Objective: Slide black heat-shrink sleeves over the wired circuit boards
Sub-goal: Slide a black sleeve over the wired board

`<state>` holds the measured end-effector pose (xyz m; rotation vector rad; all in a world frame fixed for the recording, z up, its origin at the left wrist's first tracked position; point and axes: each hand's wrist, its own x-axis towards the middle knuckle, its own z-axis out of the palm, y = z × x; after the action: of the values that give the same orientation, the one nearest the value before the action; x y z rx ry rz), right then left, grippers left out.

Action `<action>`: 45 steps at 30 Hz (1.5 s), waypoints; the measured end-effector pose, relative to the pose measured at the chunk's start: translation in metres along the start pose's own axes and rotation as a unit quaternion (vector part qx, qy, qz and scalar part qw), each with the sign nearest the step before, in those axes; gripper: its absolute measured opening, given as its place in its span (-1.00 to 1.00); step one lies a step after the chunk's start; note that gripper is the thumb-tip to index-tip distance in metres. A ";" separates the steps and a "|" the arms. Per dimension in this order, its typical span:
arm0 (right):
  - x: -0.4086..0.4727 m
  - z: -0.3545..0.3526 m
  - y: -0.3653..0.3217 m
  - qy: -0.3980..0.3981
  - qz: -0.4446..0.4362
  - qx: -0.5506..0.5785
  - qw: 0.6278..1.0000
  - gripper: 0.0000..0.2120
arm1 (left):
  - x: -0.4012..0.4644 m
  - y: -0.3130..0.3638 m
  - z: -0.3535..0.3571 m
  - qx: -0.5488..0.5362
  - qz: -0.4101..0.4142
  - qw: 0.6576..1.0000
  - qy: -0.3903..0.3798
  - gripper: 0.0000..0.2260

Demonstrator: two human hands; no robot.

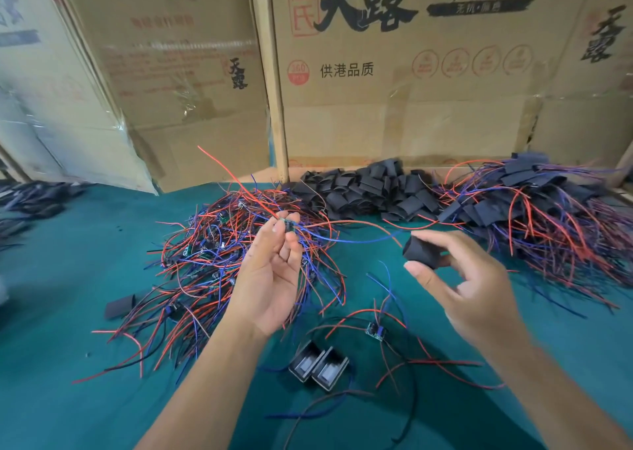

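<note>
My left hand point(270, 275) is raised palm up and pinches a small wired circuit board point(287, 225) at its fingertips, red and blue wires trailing off to the right. My right hand point(469, 278) holds a black heat-shrink sleeve point(423, 251) between thumb and fingers, its open end facing the board a short gap away. A tangled pile of unsleeved wired boards point(212, 251) lies behind my left hand. Loose black sleeves point(370, 189) are heaped at the back middle. A pile of sleeved boards point(534, 210) sits at the back right.
The green table cover point(68, 278) carries a lone wired board point(375, 330), two sleeved pieces point(320, 367) near my wrists and a flat sleeve point(120, 305) at the left. Cardboard boxes point(411, 90) wall off the back. More dark parts point(30, 199) lie far left.
</note>
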<state>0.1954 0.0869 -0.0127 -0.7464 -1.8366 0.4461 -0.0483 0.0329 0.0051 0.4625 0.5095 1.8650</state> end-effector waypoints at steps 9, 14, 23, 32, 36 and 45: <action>-0.002 0.005 -0.007 0.042 -0.058 -0.075 0.995 -0.70 | -0.002 0.001 0.001 0.011 0.002 1.000 0.000 -0.84; 0.007 -0.012 0.006 -0.027 -0.039 -0.011 0.999 -0.69 | -0.003 0.000 0.002 0.007 -0.015 1.000 0.003 -0.81; 0.008 -0.017 0.011 -0.114 -0.040 0.016 0.993 -0.68 | -0.002 -0.002 0.000 0.016 -0.040 0.999 -0.009 -0.79; 0.008 -0.020 0.005 -0.139 -0.058 -0.016 0.988 -0.69 | -0.001 -0.002 -0.001 0.015 -0.035 0.999 -0.002 -0.77; 0.008 -0.020 0.003 -0.145 -0.066 -0.020 0.987 -0.69 | -0.001 -0.001 -0.002 0.012 -0.032 0.999 -0.003 -0.79; 0.004 -0.013 -0.003 -0.104 -0.046 -0.059 0.992 -0.69 | 0.000 -0.001 -0.001 0.011 -0.024 1.000 0.006 -0.79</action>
<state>0.2055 0.0864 -0.0031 -0.7141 -2.0991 0.3689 -0.0476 0.0328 0.0036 0.4505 0.5455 1.8197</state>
